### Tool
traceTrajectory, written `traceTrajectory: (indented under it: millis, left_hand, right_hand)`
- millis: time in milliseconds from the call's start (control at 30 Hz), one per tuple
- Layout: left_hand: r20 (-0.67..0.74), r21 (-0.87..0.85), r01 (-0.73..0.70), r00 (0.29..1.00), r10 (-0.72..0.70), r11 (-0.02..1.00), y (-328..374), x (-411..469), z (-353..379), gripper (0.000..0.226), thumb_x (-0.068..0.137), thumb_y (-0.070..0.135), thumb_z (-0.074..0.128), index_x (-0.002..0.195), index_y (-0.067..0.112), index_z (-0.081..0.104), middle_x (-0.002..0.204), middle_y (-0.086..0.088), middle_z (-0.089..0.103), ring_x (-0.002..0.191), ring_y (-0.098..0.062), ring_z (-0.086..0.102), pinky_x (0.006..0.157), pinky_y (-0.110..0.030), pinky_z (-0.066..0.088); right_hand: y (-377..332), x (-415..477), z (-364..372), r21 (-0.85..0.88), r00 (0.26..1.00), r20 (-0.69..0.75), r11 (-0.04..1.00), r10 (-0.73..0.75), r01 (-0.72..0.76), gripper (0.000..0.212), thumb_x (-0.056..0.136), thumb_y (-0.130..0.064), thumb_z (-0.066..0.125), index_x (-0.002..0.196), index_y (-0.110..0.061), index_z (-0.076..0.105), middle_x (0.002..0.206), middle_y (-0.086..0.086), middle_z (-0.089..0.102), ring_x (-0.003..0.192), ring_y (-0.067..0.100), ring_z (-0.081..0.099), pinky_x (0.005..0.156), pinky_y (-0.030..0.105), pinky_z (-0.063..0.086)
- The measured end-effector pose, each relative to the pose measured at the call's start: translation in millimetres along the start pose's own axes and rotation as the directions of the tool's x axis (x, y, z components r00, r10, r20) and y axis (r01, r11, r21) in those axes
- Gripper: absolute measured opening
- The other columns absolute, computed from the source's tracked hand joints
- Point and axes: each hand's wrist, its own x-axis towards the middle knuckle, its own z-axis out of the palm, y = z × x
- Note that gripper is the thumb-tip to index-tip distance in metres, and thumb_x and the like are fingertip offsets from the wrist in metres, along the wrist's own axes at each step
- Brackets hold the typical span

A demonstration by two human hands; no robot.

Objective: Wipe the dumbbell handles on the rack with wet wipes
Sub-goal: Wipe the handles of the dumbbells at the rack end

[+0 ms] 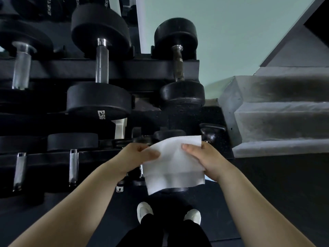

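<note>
Left hand [137, 155] and right hand [204, 159] pinch the spread wipe [174, 163]; rack [151, 68] handles [102, 63] point straight away

The person wears black trousers [160, 232]. The left shoe [143, 210] and the right shoe [193, 215] are white with round toes. The left arm [74, 207] and right arm [249, 202] are bare, and so are the left hand [137, 155] and right hand [206, 159].

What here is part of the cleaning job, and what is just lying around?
Job:
wipe, held by left hand and right hand
dumbbell handles
rack

Just there:
kettlebell beside the rack
stairs
</note>
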Motion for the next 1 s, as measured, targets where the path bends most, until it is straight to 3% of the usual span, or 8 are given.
traceTrajectory:
  millis: [133,233,400,500,567,667,800,1000]
  left_hand:
    - [-0.346,-0.270,0.025,0.931,-0.121,0.963,-25,7,23,0.021,0.088,0.022,0.060,0.068,0.019,0.060,0.060,0.002,0.051,0.054,-0.011,0.047,0.037,-0.012,0.038]
    - [-0.494,-0.341,-0.031,0.856,-0.151,0.940,-52,9,39,0.018,0.088,0.019,0.059,0.071,0.016,0.062,0.063,0.002,0.054,0.057,-0.009,0.048,0.046,-0.010,0.039]
    - [-0.553,-0.324,-0.059,0.822,-0.139,0.944,-107,13,78,0.017,0.092,0.013,0.051,0.088,0.029,0.055,0.076,0.006,0.064,0.065,-0.009,0.057,0.060,-0.017,0.045]
    - [-0.578,-0.175,-0.010,0.810,-0.095,0.984,-140,31,117,0.014,0.090,0.012,0.055,0.096,0.024,0.059,0.085,0.013,0.062,0.081,-0.007,0.060,0.066,-0.009,0.044]
    - [-0.587,-0.023,-0.022,0.810,0.004,1.000,-160,52,144,0.019,0.089,0.011,0.057,0.105,0.020,0.060,0.094,0.014,0.057,0.084,0.001,0.056,0.067,0.000,0.040]
    - [-0.557,0.280,-0.147,0.780,0.285,0.949,-184,99,164,0.031,0.085,0.025,0.055,0.114,0.018,0.059,0.112,0.014,0.049,0.094,0.004,0.048,0.078,0.001,0.032]
    - [-0.494,0.496,-0.273,0.691,0.527,0.824,-229,161,169,0.036,0.078,0.037,0.046,0.099,0.012,0.063,0.102,0.011,0.052,0.094,0.005,0.042,0.084,-0.007,0.037]
    - [-0.590,0.425,-0.512,0.469,0.658,0.746,-266,185,174,0.013,0.073,0.032,0.058,0.066,0.022,0.054,0.079,0.017,0.053,0.077,0.003,0.053,0.072,-0.002,0.040]
  right_hand:
    - [31,17,2,0.085,0.988,0.043,0.985,0.147,-0.151,0.009,0.085,-0.013,0.057,0.085,-0.011,0.066,0.079,0.005,0.069,0.070,0.018,0.066,0.068,0.030,0.052]
    - [56,26,2,0.146,0.982,0.026,0.971,0.185,-0.187,0.013,0.087,-0.006,0.053,0.083,-0.009,0.065,0.074,0.004,0.070,0.066,0.015,0.066,0.065,0.026,0.054]
    - [110,29,-29,0.172,0.969,-0.124,0.967,0.213,-0.190,0.017,0.090,-0.010,0.049,0.083,-0.009,0.064,0.069,-0.002,0.070,0.062,0.002,0.066,0.054,0.011,0.048]
    - [155,40,-56,0.229,0.924,-0.270,0.950,0.270,-0.211,0.026,0.089,-0.017,0.052,0.110,-0.002,0.059,0.101,0.009,0.066,0.096,0.020,0.063,0.085,0.027,0.047]
    - [176,51,-72,0.237,0.901,-0.333,0.950,0.276,-0.204,0.031,0.090,-0.017,0.051,0.115,0.001,0.054,0.102,0.008,0.061,0.089,0.023,0.058,0.085,0.034,0.043]
    - [194,83,-89,0.220,0.897,-0.394,0.968,0.199,-0.118,0.013,0.093,-0.018,0.047,0.095,-0.009,0.055,0.091,0.004,0.058,0.069,0.012,0.054,0.071,0.027,0.043]
    - [221,138,-88,0.323,0.922,-0.386,0.940,0.026,0.108,0.020,0.094,-0.016,0.043,0.081,-0.018,0.058,0.060,-0.011,0.068,0.056,0.001,0.064,0.048,0.009,0.048]
    - [257,197,-78,-0.062,0.860,-0.248,0.894,-0.445,0.445,0.020,0.090,-0.019,0.053,0.075,-0.029,0.062,0.082,-0.011,0.064,0.077,-0.007,0.058,0.069,0.007,0.046]
